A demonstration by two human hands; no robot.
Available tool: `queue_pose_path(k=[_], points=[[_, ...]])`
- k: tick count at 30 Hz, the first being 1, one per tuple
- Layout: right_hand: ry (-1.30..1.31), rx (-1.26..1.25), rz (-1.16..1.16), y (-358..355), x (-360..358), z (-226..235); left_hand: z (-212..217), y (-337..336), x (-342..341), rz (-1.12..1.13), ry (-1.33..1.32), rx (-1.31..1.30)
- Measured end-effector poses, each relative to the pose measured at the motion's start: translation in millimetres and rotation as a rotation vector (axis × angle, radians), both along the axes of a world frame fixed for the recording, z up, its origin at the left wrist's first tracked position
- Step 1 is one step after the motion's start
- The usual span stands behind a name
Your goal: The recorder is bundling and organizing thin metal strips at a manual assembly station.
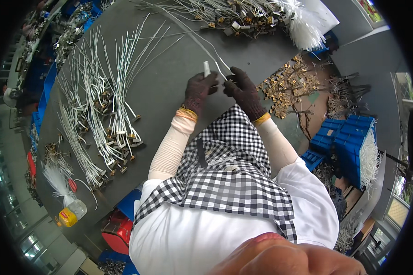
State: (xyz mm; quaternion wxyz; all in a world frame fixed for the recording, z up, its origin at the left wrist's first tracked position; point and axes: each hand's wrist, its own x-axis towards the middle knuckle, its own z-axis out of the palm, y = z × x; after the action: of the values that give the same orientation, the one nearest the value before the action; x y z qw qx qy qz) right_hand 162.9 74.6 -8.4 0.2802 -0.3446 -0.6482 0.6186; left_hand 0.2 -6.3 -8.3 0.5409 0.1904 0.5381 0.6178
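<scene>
We see a dark grey table filling the middle. At three o'clock stand stacked blue bins on the grey floor. At four o'clock and eight o'clock, windows give daylight.

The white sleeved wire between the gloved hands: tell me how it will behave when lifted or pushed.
The white wire is probably floppy: it curves loosely across the dark table from the right hand. It looks light, being thin. It likely won't roll far, since similar wires in the bundle carry small end blocks. The left hand pinches a short white tube.
</scene>
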Motion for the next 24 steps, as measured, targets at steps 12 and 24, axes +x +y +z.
queue_pose_path(k=[12,24], points=[[-0.714,1.403,-0.225,196,-58,8,-5,-10,-23,0.019,-0.086,-0.088],[0.062,-0.197,-0.087,-1,87,37,-30,84,43,0.062,-0.535,0.139]])
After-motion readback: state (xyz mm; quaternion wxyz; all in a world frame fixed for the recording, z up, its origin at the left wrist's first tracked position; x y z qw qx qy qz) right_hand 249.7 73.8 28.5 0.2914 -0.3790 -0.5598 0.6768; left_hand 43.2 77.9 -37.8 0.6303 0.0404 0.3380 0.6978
